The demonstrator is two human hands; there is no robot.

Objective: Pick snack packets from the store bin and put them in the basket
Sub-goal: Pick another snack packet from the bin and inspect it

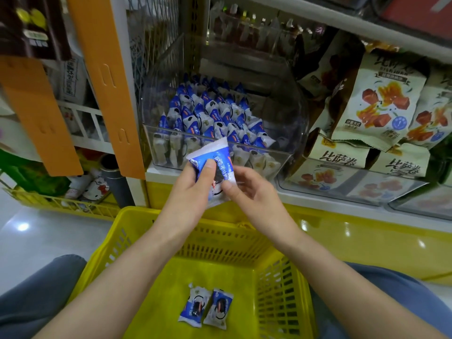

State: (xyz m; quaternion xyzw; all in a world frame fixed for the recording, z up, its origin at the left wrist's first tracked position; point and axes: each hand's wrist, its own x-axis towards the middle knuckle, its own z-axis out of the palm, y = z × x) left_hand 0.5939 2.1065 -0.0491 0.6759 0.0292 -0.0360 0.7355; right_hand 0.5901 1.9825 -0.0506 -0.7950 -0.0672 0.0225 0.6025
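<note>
Left hand (188, 189) grips a crinkly blue-and-white snack packet (215, 165), thumb pressed on its front; right hand (249, 192) pinches its lower edge, fingers curled. Packet's up over the yellow slotted plastic basket (122, 231), two flat packets (194, 305) on its floor, clear plastic bin (156, 133) of more just behind

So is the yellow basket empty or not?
Not empty. One snack packet and a second packet lie side by side on the floor of the yellow basket; most of it is bare.
</note>
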